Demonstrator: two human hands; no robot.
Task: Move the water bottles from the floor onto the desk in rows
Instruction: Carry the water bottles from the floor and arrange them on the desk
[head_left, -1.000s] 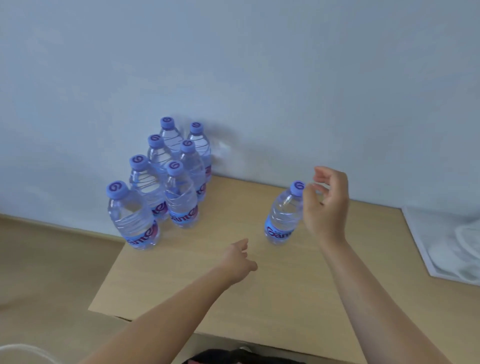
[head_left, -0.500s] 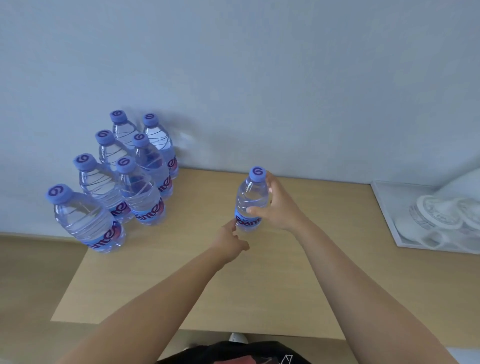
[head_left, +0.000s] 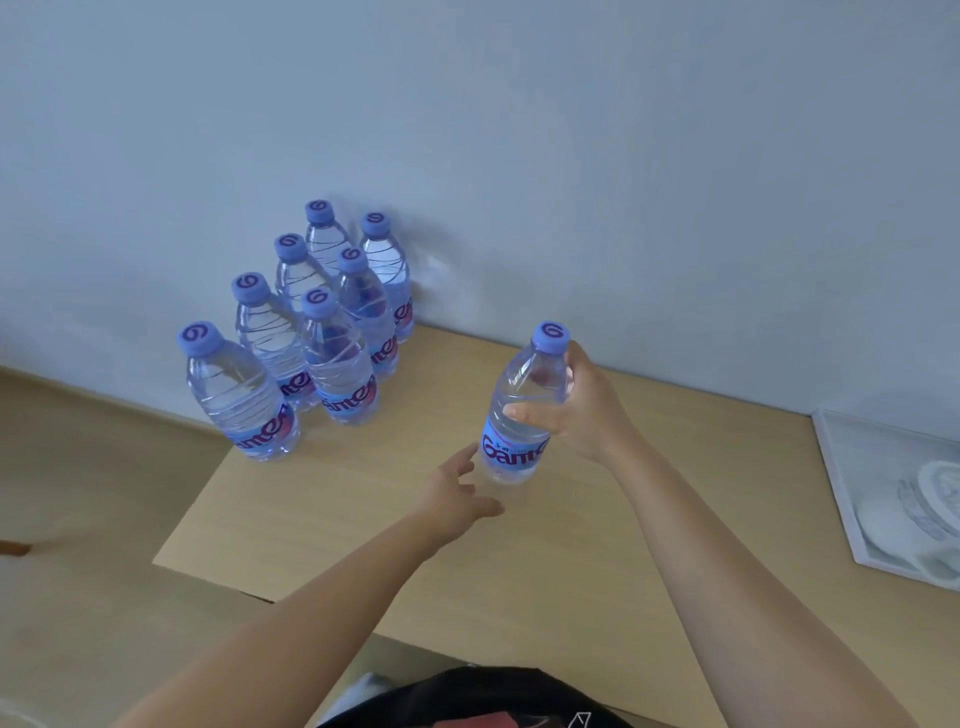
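From the head view, your right hand (head_left: 587, 410) has its fingers (head_left: 524, 414) and thumb curled round the middle of a clear plastic water bottle with a purple cap and blue label (head_left: 522, 410), which stands upright near the centre of the light wooden desk (head_left: 545, 561); whether its base rests on the wood or is just lifted, you cannot tell. Your left hand (head_left: 457, 493) hangs just beside the bottle's base with fingers loosely spread, holding nothing, probably ready to steady it. Seven matching bottles (head_left: 311, 332) stand in two rows at the desk's far left corner against the pale wall (head_left: 571, 156). The shorter row likely explains your grip: this bottle seems meant for its front end. A white tray (head_left: 841, 499) sits at the right edge.
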